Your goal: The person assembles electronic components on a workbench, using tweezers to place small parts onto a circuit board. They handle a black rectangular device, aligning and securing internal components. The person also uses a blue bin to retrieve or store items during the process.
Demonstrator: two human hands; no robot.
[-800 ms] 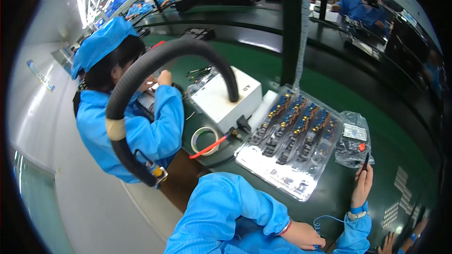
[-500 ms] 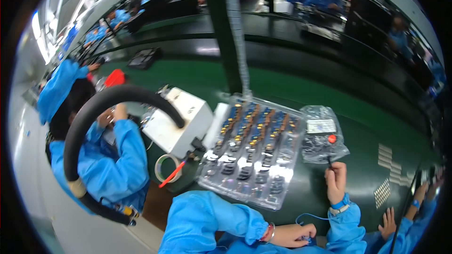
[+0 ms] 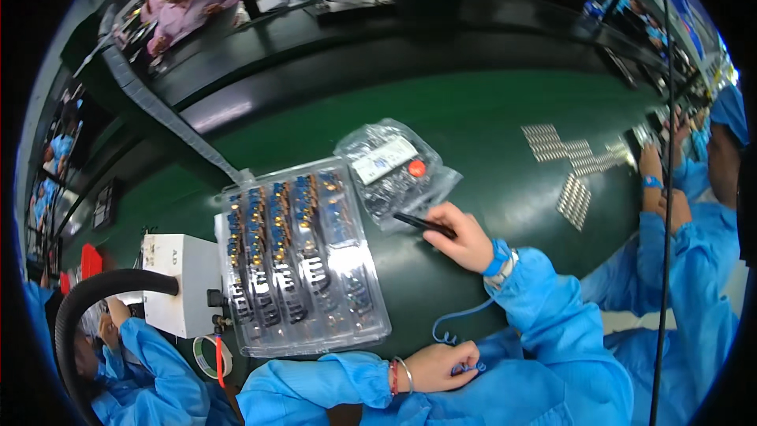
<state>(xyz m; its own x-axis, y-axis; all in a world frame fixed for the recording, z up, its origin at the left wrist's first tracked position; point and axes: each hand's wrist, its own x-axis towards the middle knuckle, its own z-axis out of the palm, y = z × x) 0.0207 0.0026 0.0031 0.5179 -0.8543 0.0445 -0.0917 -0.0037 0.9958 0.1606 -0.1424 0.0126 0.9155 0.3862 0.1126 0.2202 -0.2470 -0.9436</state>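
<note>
My right hand [image 3: 465,241] is closed round a slim black pen-shaped tool [image 3: 422,224] whose outer end lies over the edge of a clear plastic bag [image 3: 394,203]. The bag has a white label and a round orange sticker. My left hand [image 3: 439,368] rests low by my lap, fingers curled on a small blue piece [image 3: 470,368], its kind unclear. Left of the bag lies a clear plastic tray [image 3: 377,319] with rows of small blue, gold and black parts. A blue coiled cord [image 3: 465,314] runs from the band on my right wrist.
A white box [image 3: 180,304] with a thick black hose [image 3: 102,282] stands left of the tray, beside a tape roll [image 3: 203,363]. Metallic perforated sheets [image 3: 574,201] lie on the green table [image 3: 473,126] at right. Co-workers in blue sit on both sides [image 3: 150,371].
The view has swung to the right, so the tray and bag sit further left. My right hand now tilts the black tool leftward over the bag's edge; my left hand stays low.
</note>
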